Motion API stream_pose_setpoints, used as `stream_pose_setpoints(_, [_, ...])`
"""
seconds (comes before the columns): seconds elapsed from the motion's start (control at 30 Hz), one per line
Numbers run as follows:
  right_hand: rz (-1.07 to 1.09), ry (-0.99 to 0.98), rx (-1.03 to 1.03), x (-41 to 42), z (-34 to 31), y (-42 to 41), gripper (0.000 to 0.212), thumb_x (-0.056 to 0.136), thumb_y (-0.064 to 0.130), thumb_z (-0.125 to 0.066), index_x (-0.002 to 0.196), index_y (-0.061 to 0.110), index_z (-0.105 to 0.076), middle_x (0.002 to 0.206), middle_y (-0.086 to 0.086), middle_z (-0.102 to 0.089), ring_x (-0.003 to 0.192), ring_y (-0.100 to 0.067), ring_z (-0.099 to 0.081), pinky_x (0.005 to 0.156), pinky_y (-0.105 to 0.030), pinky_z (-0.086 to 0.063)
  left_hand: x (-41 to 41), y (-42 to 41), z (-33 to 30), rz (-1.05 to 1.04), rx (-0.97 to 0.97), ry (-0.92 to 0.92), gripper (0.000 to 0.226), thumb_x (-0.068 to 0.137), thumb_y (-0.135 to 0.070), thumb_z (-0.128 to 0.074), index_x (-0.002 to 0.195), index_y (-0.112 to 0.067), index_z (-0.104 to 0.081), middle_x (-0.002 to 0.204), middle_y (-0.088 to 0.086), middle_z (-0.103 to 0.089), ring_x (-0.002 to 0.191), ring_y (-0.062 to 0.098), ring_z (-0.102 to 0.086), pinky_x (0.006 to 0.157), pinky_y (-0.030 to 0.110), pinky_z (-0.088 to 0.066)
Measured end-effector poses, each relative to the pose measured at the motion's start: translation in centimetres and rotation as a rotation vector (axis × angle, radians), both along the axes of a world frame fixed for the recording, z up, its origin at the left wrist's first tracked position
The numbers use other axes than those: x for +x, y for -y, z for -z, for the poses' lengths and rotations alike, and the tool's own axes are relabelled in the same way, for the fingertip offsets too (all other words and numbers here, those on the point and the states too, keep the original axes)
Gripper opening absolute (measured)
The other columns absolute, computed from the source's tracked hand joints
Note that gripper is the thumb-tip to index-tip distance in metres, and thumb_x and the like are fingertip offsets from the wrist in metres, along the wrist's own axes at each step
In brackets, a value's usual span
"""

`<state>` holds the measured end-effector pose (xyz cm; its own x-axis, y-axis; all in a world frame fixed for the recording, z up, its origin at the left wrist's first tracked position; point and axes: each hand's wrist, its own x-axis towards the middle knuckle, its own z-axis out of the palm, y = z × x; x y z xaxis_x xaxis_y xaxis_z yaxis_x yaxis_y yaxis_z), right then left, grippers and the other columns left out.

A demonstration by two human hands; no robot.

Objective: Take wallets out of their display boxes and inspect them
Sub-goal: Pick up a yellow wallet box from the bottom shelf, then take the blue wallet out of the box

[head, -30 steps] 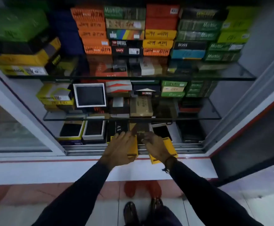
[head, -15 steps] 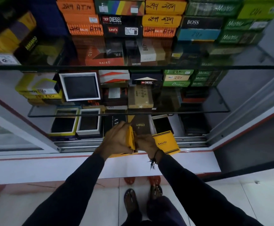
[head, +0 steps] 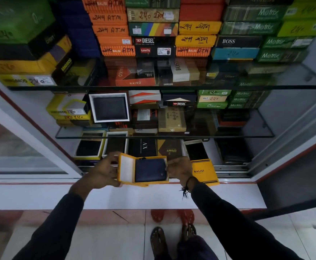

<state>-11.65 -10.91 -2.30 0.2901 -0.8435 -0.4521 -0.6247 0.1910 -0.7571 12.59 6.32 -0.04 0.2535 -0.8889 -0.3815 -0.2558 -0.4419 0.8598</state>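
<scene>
1. A wallet shop: branded wallet boxes [head: 153,41] with handwritten prices fill the glass shelves [head: 168,87].
2. Above the gripped box, open display boxes [head: 109,107] show wallets behind sliding glass.

Glass shelves [head: 164,136], tiled floor [head: 100,239].

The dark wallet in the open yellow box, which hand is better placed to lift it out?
Probably the right hand. Its fingertips sit at the box edge right beside the dark wallet, while the left hand grips the lid side of the open yellow box, steadying it and farther from the wallet.
</scene>
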Motion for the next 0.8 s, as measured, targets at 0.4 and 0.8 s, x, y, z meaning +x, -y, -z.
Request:
stream_pose_setpoints(0.4, [-0.265,-0.345,-0.374,-0.6,0.4,-0.1,0.016,0.078,0.015,-0.075,0.094,0.013,-0.076,0.097,-0.004,-0.076,0.094,-0.021,-0.072,0.08,-0.031,-0.061,-7.9,4.1,4.6,-0.044,-0.027,0.082,0.075,0.067,0.016,-0.081,0.121,-0.029,-0.054,0.101,-0.019,-0.073,0.106,0.019,-0.063,0.072,0.022,-0.06])
stream_pose_setpoints(0.8, [-0.057,-0.102,-0.185,2.6,0.1,-0.4,0.033,0.068,0.034,-0.086,0.091,0.022,-0.065,0.089,0.004,-0.066,0.092,-0.018,-0.068,0.067,-0.025,-0.051,-8.3,4.4,4.7,-0.077,-0.044,0.066,0.103,0.056,0.008,-0.091,0.144,-0.011,-0.041,0.136,0.01,-0.062,0.123,0.032,-0.06,0.096,0.055,-0.056])
